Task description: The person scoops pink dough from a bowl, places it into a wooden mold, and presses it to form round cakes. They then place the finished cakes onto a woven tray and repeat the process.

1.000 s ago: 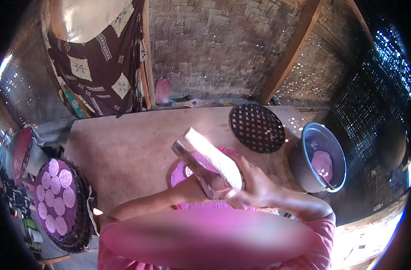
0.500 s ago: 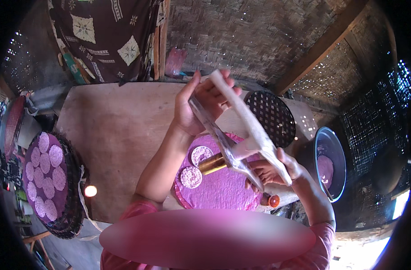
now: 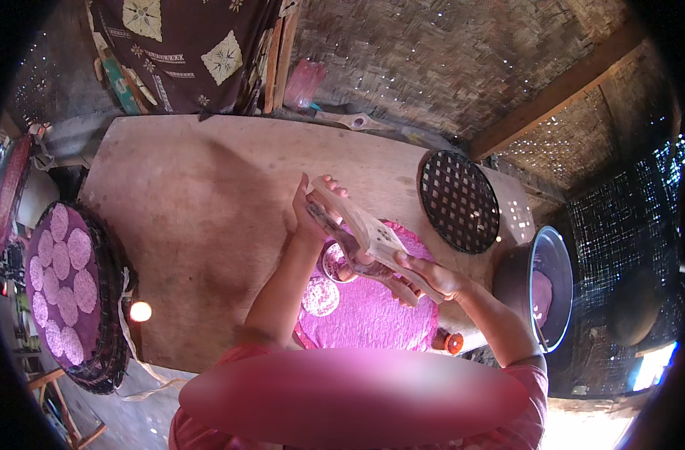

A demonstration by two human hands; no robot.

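A wooden hand press (image 3: 366, 231) with two long bars is held slantwise between my hands, over a round pink cloth-like mat (image 3: 372, 319). Around the far-left end of its bars my left hand (image 3: 309, 214) is closed, thumb pointing up. At the near-right end my right hand (image 3: 437, 279) grips both bars. Beneath the press, on the mat, lie a pale pink disc of fine strands (image 3: 320, 297) and a second, ring-like one (image 3: 333, 261) partly covered by the press. The press's brass cylinder is mostly hidden from view.
A dark lattice tray (image 3: 459, 201) lies at the table's (image 3: 185, 225) far right. Beside it stands a bucket (image 3: 548, 330) with pink dough (image 3: 541, 296). A basket at left carries a pink mat (image 3: 87, 330) with several discs. A small orange-ended object (image 3: 452, 343) sits near the mat.
Both hands have come down and nearer the mat with the press. Its two bars are now closer together, and the brass cylinder has gone mostly out of sight.
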